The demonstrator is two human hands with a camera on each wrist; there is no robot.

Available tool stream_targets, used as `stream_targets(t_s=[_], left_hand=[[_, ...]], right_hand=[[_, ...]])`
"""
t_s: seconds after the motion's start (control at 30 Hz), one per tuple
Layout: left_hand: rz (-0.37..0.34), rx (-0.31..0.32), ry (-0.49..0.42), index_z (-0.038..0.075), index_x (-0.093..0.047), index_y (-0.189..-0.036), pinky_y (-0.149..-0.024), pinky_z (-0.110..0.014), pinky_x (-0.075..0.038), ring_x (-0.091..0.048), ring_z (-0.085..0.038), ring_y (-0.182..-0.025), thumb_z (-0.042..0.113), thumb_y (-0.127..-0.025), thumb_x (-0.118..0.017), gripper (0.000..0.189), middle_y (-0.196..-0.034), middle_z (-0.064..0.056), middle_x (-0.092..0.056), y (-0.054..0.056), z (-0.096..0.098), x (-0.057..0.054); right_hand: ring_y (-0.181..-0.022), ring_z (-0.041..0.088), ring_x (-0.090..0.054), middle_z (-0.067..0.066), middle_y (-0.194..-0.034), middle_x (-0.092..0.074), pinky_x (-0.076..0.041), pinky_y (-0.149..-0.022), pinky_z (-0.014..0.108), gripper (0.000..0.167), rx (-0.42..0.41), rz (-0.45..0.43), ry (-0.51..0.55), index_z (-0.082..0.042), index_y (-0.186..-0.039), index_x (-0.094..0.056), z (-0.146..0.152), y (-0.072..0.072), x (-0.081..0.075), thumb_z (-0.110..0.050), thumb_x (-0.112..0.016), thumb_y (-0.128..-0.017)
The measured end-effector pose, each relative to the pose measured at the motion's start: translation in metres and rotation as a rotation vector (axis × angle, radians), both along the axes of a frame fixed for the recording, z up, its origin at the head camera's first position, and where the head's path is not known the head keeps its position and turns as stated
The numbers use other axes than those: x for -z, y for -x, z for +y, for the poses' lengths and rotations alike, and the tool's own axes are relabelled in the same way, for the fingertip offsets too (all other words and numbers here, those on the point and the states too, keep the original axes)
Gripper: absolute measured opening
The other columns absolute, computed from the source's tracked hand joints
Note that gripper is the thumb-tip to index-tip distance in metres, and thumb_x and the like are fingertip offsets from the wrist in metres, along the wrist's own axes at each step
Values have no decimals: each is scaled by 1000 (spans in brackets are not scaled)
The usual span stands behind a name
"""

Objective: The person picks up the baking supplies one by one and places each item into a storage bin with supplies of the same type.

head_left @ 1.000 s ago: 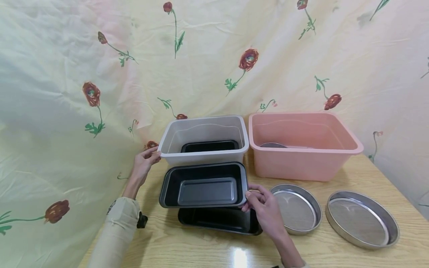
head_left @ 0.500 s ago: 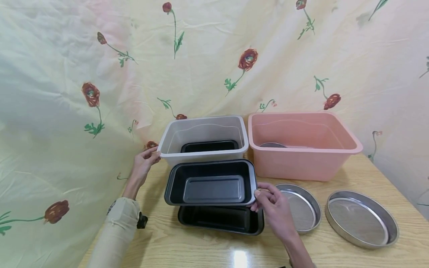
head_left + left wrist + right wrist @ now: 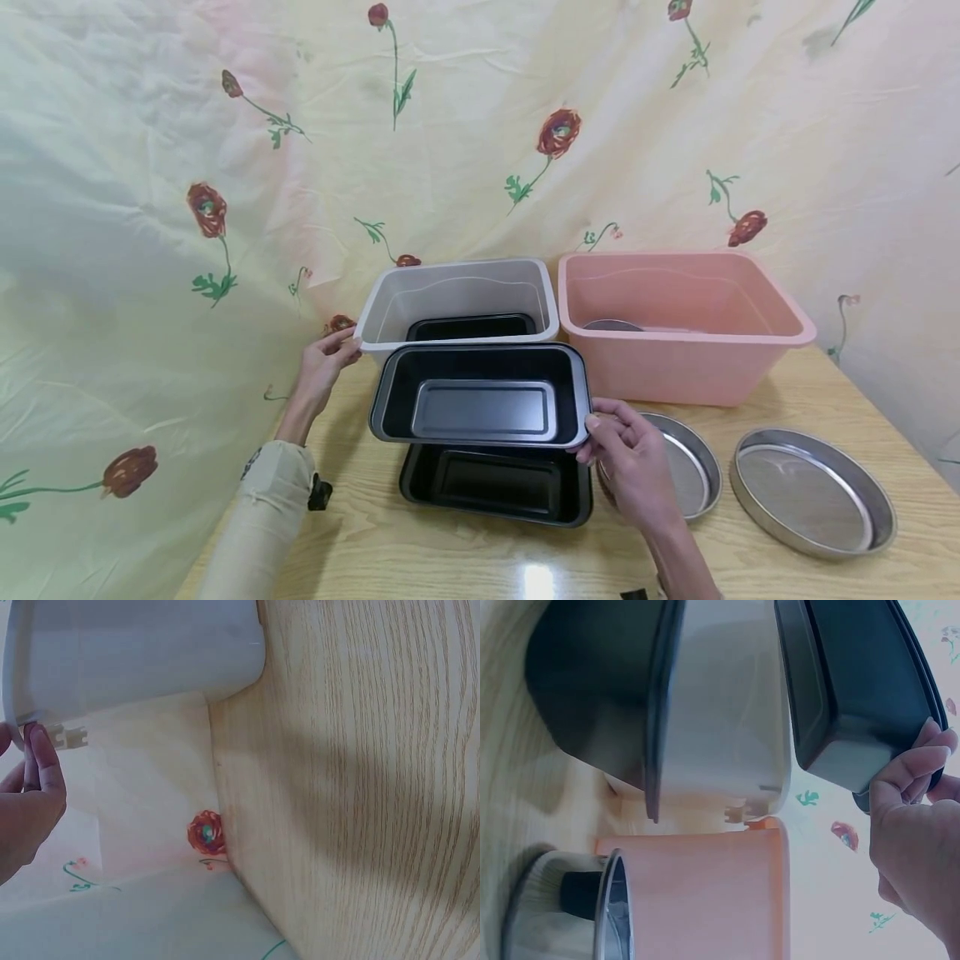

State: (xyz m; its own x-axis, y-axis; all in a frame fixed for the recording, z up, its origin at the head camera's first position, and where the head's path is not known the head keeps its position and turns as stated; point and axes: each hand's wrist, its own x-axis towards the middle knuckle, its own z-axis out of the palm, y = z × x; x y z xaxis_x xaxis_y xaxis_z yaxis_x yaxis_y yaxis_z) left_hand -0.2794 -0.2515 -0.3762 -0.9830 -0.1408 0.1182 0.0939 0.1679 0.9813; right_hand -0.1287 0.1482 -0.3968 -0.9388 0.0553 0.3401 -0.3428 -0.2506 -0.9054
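While your left hand [image 3: 324,362] pinches the front left corner of the white tub [image 3: 465,293], your right hand [image 3: 628,450] grips the right end of a shiny dark pan [image 3: 483,410] with thumb and curled fingers. You have that pan up in the air, by the front of the tub. It is closer to the tub than a moment ago, and more of the black pan [image 3: 498,483] shows below it on the table [image 3: 420,554]. That seems to mean the two pans are free of each other. One more pan [image 3: 472,327] lies inside the white tub. To your right are a pink tub [image 3: 660,367], a round tin [image 3: 684,471] and another round tin [image 3: 810,492]. You can't read any word or label.
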Motion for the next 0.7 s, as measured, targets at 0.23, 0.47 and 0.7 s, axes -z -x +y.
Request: stream_targets(t_s=[0.23, 0.47, 0.7], left_hand=[[7, 10, -4, -15, -51, -142, -84, -19, -57, -66, -4, -82, 7, -104, -61, 44, -90, 5, -65, -1, -1, -1], [13, 11, -18, -16, -51, -141, -83, -19, -57, -65, -4, -80, 5, -104, -61, 43, -87, 7, -64, 1, -1, 0], [21, 15, -37, -18, -51, -140, -80, -17, -57, -63, -2, -77, 4, -104, -61, 43, -85, 8, -64, 1, -1, 2]], right_hand=[[-61, 13, -64, 10, -78, -70, -58, -60, 21, 13, -38, 40, 110, 8, -115, -57, 0, 6, -6, 10, -51, -103], [-62, 14, -64, 10, -79, -71, -56, -59, 20, 12, -38, 34, 139, 6, -114, -59, 1, 12, -15, 7, -52, -105], [-63, 14, -64, 13, -84, -71, -56, -61, 20, 13, -9, 11, 107, 8, -116, -59, -1, 20, -24, 1, -53, -106]])
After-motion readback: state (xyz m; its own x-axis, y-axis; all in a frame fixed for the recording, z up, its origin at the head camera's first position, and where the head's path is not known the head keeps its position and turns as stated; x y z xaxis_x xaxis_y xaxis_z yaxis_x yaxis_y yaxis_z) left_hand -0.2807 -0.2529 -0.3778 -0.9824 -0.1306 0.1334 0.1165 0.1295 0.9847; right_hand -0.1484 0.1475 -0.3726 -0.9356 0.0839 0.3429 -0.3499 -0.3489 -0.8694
